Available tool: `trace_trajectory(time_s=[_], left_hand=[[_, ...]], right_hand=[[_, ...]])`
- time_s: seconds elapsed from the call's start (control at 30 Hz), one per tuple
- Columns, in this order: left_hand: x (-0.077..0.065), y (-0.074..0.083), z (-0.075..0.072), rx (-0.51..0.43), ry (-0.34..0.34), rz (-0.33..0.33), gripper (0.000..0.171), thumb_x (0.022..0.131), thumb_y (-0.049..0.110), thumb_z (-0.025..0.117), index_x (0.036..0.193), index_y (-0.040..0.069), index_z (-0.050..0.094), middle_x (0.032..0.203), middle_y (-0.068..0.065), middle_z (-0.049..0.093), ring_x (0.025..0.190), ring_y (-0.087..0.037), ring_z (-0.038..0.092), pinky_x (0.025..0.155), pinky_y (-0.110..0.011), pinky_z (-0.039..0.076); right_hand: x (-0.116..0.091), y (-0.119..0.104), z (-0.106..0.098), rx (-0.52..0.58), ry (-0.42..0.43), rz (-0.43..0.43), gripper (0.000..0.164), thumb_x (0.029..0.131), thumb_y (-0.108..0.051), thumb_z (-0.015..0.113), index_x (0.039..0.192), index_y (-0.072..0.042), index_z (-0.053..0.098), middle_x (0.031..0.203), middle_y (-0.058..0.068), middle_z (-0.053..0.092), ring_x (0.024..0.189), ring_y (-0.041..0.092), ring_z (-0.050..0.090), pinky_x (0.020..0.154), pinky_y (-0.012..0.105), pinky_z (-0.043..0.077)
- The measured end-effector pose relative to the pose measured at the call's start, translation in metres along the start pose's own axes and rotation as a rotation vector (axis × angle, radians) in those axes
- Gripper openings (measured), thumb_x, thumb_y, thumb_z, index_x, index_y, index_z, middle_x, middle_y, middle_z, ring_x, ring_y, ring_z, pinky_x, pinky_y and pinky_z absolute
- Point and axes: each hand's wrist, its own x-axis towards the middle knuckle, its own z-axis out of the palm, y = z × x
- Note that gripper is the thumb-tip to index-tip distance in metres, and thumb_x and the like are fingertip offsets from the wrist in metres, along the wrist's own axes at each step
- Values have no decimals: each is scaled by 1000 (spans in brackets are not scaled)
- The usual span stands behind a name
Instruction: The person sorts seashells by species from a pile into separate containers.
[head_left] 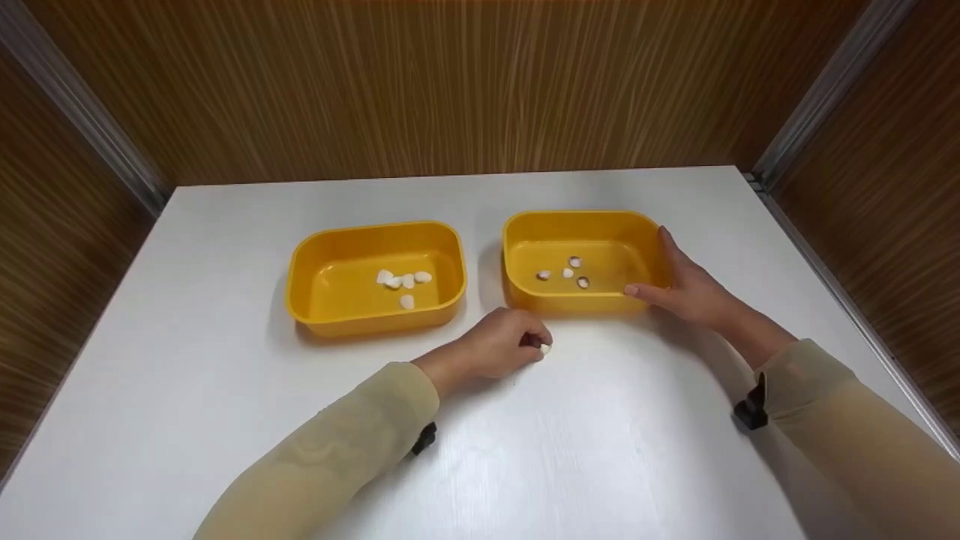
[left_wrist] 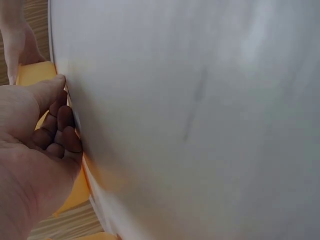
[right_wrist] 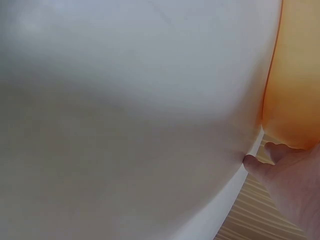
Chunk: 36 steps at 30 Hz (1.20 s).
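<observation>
My left hand (head_left: 501,343) is low at the table in front of the gap between two yellow bins, pinching a small white shell-like piece (head_left: 546,349) between thumb and fingertips. In the left wrist view the fingers curl in beneath the thumb, hiding the piece. At the right-hand yellow bin (head_left: 577,303), my right hand (head_left: 694,294) holds the near right corner, thumb over the front rim and fingers along the side. That bin contains several small shell-like pieces (head_left: 575,262), some dark-centred. The left-hand yellow bin (head_left: 375,324) contains several plain white pieces (head_left: 407,301).
Both bins stand side by side on a white table (head_left: 600,435), a narrow gap between them. A wood-grain panel (head_left: 465,90) rises behind the table, with similar panels at both sides. Dark wrist devices (head_left: 752,409) show at both sleeve cuffs.
</observation>
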Motion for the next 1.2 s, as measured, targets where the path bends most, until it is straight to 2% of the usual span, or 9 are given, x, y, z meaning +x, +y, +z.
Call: trace_trajectory(time_s=[0.07, 0.23, 0.4, 0.57, 0.73, 1.0, 1.07, 1.2], left_hand=[[0, 0, -1, 37, -1, 26, 13, 98, 5, 72, 108, 4, 79, 96, -3, 72, 89, -15, 60, 84, -25, 50], [1, 4, -5, 132, -21, 82, 7, 98, 8, 72, 100, 5, 78, 88, 0, 67, 85, -16, 57, 80, -27, 47], [2, 13, -15, 120, -16, 100, 10, 101, 11, 73, 106, 5, 79, 90, 0, 68, 85, -16, 57, 80, -26, 47], [7, 25, -29, 36, 32, 78, 19, 102, 15, 75, 116, 4, 79, 99, -3, 70, 89, -14, 59, 82, -22, 51], [15, 30, -47, -11, 128, 59, 21, 101, 14, 76, 119, 4, 79, 106, -6, 69, 95, -17, 61, 86, -22, 53], [31, 22, -66, -47, 217, -11, 23, 101, 18, 76, 121, 6, 76, 118, -7, 67, 111, -25, 62, 103, -36, 52], [35, 20, -68, -57, 232, -24, 24, 101, 18, 76, 121, 6, 76, 120, -7, 66, 112, -26, 61, 104, -36, 51], [43, 16, -69, -64, 247, -72, 24, 102, 20, 75, 123, 9, 76, 123, -6, 66, 113, -23, 60, 102, -29, 50]], right_hand=[[0, 0, 0, -2, 4, -4, 125, 94, -56, 76, 169, -19, -17, 178, 12, -1, 161, 40, 12, 127, 65, 8], [0, 0, 1, 13, 8, -16, 122, 95, -53, 77, 170, -23, -15, 178, 12, 4, 158, 39, 19, 127, 65, 10], [-1, 0, 2, 16, 10, -19, 121, 95, -52, 78, 170, -26, -14, 178, 11, 7, 156, 38, 22, 127, 66, 12], [-1, 0, 2, 20, 17, -30, 119, 96, -49, 78, 170, -29, -12, 177, 10, 10, 155, 37, 25, 127, 65, 12], [1, 1, 2, 34, 15, -27, 119, 96, -47, 79, 170, -29, -12, 177, 9, 11, 155, 36, 24, 127, 66, 12], [1, 4, 2, 45, 18, -45, 120, 95, -46, 80, 171, -26, -11, 176, 9, 14, 153, 34, 27, 128, 62, 13], [1, 4, 2, 52, 20, -50, 120, 95, -45, 80, 171, -25, -10, 175, 10, 17, 152, 34, 29, 128, 61, 14], [2, 4, 3, 66, 24, -59, 117, 95, -42, 81, 172, -25, -5, 172, 12, 24, 148, 35, 33, 128, 62, 15]])
